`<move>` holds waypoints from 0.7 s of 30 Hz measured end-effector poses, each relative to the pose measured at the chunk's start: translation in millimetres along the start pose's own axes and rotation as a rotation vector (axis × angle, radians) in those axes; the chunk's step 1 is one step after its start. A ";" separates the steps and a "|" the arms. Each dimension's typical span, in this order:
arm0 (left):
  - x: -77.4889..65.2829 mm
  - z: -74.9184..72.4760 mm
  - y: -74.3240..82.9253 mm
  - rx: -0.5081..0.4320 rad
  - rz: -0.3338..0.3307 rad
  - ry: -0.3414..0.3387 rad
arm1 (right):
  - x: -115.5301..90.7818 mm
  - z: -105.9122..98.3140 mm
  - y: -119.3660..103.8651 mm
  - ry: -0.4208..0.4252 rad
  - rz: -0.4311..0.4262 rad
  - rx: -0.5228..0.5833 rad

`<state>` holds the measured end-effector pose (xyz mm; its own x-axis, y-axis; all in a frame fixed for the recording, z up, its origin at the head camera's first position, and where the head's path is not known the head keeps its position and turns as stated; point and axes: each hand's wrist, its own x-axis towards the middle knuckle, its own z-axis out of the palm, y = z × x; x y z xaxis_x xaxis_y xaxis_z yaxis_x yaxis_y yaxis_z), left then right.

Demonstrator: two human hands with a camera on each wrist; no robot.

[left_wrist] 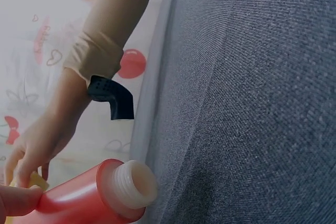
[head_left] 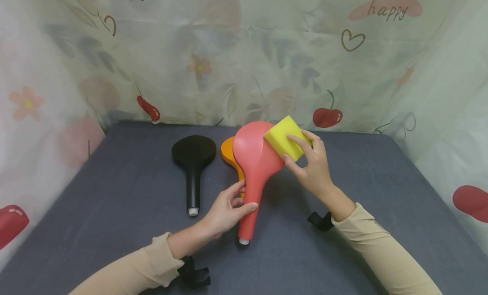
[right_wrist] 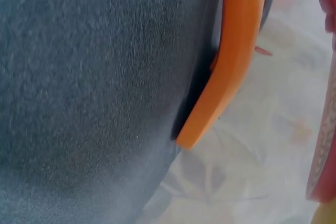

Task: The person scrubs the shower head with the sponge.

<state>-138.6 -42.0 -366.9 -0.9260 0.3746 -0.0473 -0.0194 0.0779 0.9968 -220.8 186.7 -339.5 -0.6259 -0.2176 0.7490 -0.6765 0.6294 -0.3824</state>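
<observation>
My left hand (head_left: 226, 210) grips the handle of a coral-red shower head (head_left: 249, 172), raised off the table and tilted, smooth back facing me. Its white threaded end (left_wrist: 137, 184) points toward the left wrist camera. A yellow sponge (head_left: 286, 139) is pinched in my right hand (head_left: 314, 168), pressed against the upper right edge of the red head. Behind it lies an orange shower head (head_left: 228, 152), partly hidden in the head view; its side (right_wrist: 236, 51) shows in the right wrist view. To the left a black shower head (head_left: 193, 159) lies face down.
A dark grey cloth covers the table (head_left: 114, 210). Printed fabric curtains (head_left: 251, 75) hang along the back and both sides. Black wrist mounts (head_left: 321, 221) stick out under both sleeves.
</observation>
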 end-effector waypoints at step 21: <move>-1.2 1.1 -0.2 0.010 0.012 -0.021 | 0.6 1.9 -1.1 -0.013 -0.100 -0.019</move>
<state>-137.1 -41.4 -367.1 -0.9181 0.3947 -0.0371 -0.0047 0.0826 0.9966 -221.2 184.5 -339.7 -0.5605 -0.2901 0.7757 -0.7287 0.6178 -0.2955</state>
